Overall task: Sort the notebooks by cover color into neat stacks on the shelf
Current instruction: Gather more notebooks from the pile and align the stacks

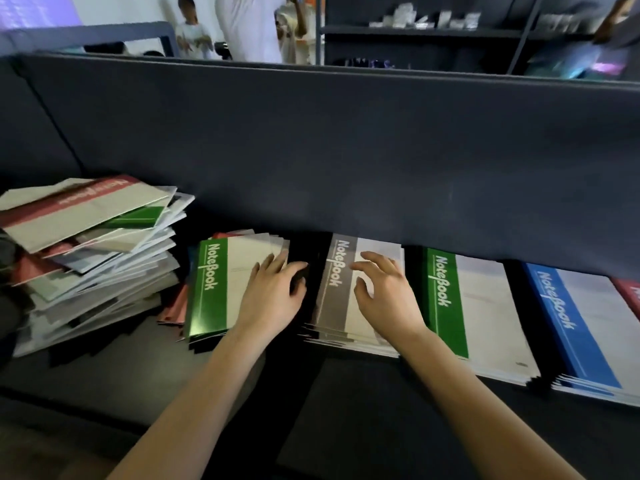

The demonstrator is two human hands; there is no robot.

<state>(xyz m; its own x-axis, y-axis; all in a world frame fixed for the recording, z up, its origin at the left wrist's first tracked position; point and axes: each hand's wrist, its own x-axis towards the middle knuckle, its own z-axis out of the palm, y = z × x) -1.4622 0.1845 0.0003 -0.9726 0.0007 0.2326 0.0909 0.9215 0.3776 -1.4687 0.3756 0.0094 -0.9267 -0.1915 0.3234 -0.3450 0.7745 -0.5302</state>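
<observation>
Sorting underway on shelf [114, 368]. Unsorted pile [86, 258] far left, askew. Sorted row to right: grey stack [337, 299], green stack [474, 306], blue stack [581, 334]. Stray green notebook [214, 289] tops small mixed heap between pile and grey stack. Left hand [270, 296] flat on its cover, fingers straight, gripping nothing. Right hand [384, 292] over grey stack, fingers spread, loosely bent, empty. Likely step: transfer green notebook to green stack. Lift clear over grey stack; align spine and edges before release.

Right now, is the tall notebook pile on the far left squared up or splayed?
Splayed. In the tall notebook pile, covers lie at different angles, corners jut out, and red and green bands are mixed.
</observation>
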